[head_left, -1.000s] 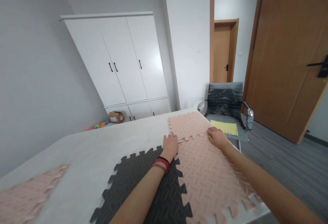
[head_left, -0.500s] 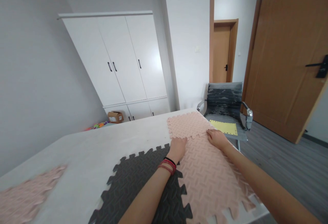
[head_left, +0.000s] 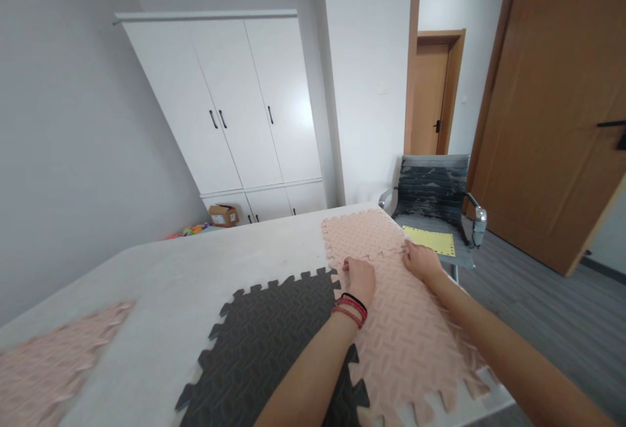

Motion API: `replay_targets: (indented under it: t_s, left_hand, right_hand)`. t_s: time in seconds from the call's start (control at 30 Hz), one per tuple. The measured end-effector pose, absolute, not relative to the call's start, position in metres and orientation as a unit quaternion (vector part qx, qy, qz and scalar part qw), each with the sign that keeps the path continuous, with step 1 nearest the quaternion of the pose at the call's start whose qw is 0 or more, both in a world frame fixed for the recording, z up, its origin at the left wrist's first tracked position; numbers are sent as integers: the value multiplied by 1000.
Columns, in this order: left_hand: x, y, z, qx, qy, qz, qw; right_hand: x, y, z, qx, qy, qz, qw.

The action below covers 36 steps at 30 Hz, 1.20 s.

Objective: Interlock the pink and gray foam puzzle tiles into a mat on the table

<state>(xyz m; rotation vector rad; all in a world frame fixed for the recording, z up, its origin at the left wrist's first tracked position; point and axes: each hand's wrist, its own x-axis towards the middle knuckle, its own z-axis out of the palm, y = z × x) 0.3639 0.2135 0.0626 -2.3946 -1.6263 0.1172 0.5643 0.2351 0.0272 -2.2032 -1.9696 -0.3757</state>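
Note:
On a white table [head_left: 205, 283] lie interlocking foam mats. A pink mat [head_left: 411, 342] lies in front of me, joined on its left to a dark grey mat [head_left: 274, 342]. A second pink mat [head_left: 359, 235] lies beyond it, their toothed edges meeting. My left hand [head_left: 360, 278], with red and black bands at the wrist, presses flat on the seam between the two pink mats. My right hand [head_left: 421, 261] presses flat on the same seam further right. Neither hand holds anything.
A loose pink mat [head_left: 44, 362] lies at the table's near left. A grey office chair [head_left: 433, 202] with a yellow sheet [head_left: 433, 241] on its seat stands past the table's far right corner. White wardrobe [head_left: 235, 101], cardboard box [head_left: 222, 215] and open wooden door [head_left: 562, 107] behind.
My left hand has slid rightward along the seam, from the grey mat's corner onto the pink mats. My right hand has hardly moved. The view has shifted slightly.

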Motion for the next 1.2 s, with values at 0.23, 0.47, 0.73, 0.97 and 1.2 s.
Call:
replay_targets:
  t_s: [0.23,0.47,0.73,0.97,1.2]
  left_hand:
    - [366,217,60,-820,-557,29,128]
    - [367,218,61,-829,-545,34,121]
    - [366,219,60,-836,-536,35,114]
    - [366,211,62,-822,-552,26,136]
    - [367,213,54,-815,-559,22,152]
  right_hand:
    - [567,239,26,-720,-679,-132,45]
    - [561,241,26,-698,-702,-143,5]
    - [565,240,37,-654,-745,-129,-24]
    - [552,236,40,-619,-769,-156,-21]
    - [541,234,45,-551,-828,-107,10]
